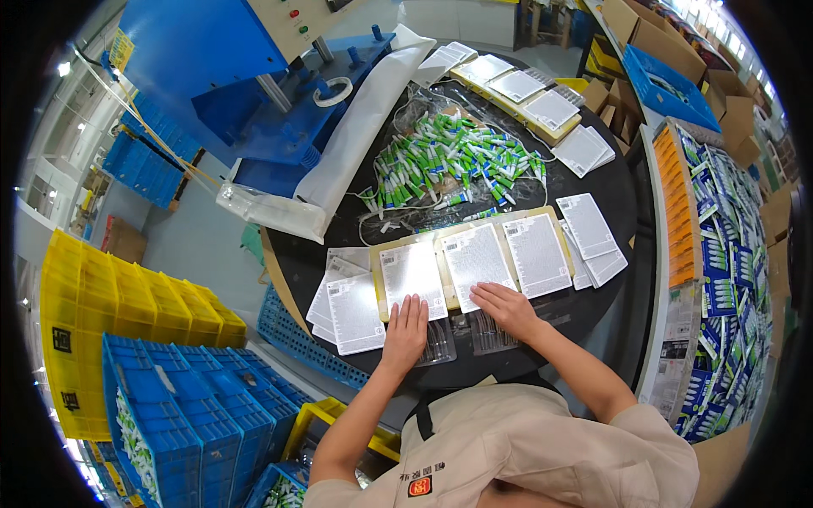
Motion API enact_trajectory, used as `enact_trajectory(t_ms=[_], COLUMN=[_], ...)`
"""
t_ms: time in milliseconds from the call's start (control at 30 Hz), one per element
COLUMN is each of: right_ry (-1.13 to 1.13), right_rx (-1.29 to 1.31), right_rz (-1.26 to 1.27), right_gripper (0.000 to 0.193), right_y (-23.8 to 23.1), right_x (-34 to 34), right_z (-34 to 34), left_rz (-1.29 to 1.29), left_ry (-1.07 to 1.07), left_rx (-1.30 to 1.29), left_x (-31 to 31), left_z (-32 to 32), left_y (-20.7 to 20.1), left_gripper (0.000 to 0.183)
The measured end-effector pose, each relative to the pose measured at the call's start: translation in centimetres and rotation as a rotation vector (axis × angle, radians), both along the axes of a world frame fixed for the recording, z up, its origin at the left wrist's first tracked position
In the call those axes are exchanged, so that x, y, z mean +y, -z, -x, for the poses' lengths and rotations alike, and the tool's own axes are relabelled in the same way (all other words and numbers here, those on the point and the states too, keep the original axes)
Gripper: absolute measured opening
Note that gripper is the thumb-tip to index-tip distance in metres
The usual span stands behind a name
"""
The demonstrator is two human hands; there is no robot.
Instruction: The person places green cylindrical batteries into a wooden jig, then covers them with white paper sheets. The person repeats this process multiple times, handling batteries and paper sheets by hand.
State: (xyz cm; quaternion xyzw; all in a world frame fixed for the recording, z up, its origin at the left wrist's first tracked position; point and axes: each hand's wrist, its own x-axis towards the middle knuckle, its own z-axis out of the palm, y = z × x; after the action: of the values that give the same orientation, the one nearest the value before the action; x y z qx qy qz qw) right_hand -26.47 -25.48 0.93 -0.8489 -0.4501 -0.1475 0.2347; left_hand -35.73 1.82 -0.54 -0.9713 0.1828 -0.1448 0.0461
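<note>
My left hand (407, 333) lies with fingers stretched out on the lower edge of a white printed card (412, 271). My right hand (506, 310), fingers extended, presses flat on the lower edge of the middle white card (478, 258). A third card (538, 254) lies to the right, all three set on a pale yellow fixture (379, 288). Clear plastic blister shells (438, 343) show beside and below my hands. Loose cards (356, 315) overlap at the left, and more cards (589, 227) lie at the right. Neither hand grasps anything visible.
Small green-and-white tubes (457, 161) are heaped mid-table on the round black table (605, 190). Beyond them sits another fixture with cards (517, 85). A blue press (279, 93) stands at left. Blue crates (195, 415) and yellow crates (127, 313) flank me; packaged goods (720, 279) fill the right side.
</note>
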Motion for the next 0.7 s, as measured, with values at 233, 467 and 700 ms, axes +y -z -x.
enact_trajectory(t_ms=[233, 467, 700], right_ry=[0.021, -0.056, 0.172], right_rx=[0.047, 0.298, 0.246], right_rz=[0.002, 0.079, 0.332], right_gripper=[0.045, 0.061, 0.084], right_y=[-0.3, -3.3, -1.4], right_x=[0.9, 0.8, 3.7], right_z=[1.0, -2.4, -5.8], left_rz=[0.066, 0.286, 0.259], left_ry=[-0.008, -0.117, -0.290], left_rx=[0.078, 0.357, 0.325], left_x=[0.8, 0.9, -0.7], left_z=[0.0, -3.2, -9.0], left_y=[-1.4, -4.6, -1.7], left_gripper=[0.045, 0.064, 0.081])
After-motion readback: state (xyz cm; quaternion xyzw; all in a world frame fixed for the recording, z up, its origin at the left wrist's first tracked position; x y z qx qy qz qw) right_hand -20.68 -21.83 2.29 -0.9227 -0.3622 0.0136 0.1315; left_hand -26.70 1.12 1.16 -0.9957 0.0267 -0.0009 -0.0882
